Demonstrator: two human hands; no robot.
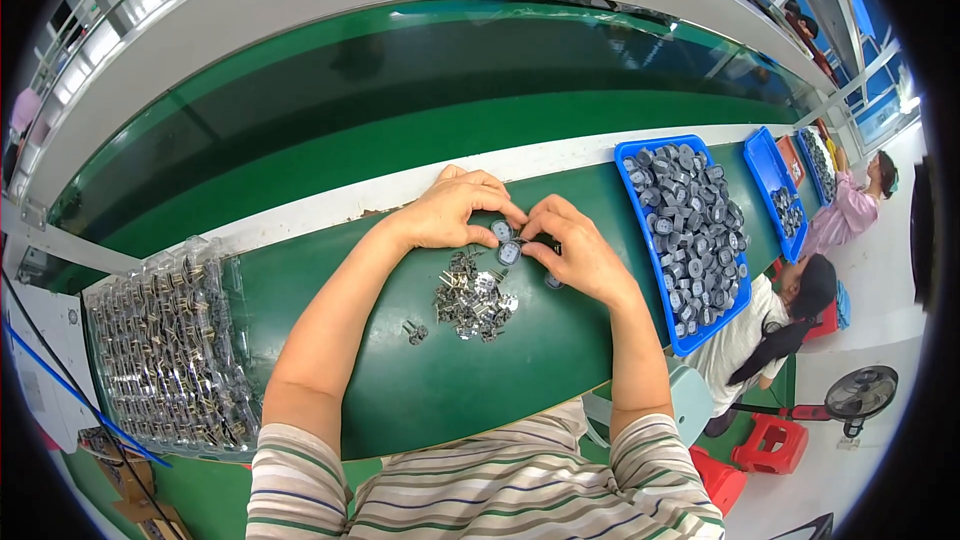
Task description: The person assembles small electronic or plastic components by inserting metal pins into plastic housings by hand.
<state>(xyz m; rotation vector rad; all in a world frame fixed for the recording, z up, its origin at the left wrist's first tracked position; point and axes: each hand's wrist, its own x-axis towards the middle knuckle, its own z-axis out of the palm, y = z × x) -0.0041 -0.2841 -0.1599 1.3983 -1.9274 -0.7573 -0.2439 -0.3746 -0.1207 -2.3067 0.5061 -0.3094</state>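
Note:
My left hand (460,208) reaches in over the green tabletop, thumb and fingers pinched on a small grey round plastic part (502,229). Opposite it, my right hand (575,248) is closed at the fingertips beside a second grey round cap (509,253), which it seems to hold against the first. Whether a small metal piece sits between the fingertips is too small to tell. Just below both hands lies a loose heap of shiny metal pronged pieces (472,302). A few of these pieces (415,332) lie apart to the left. Under my right hand another grey cap (553,281) shows partly.
A blue tray (682,348) full of grey round parts stands to my right. Clear plastic trays (170,350) with rows of metal pieces cover the table's left end. Beyond a white ledge (330,208) runs a green conveyor belt (400,145). Farther right sit co-workers (745,330) by another blue tray (765,165).

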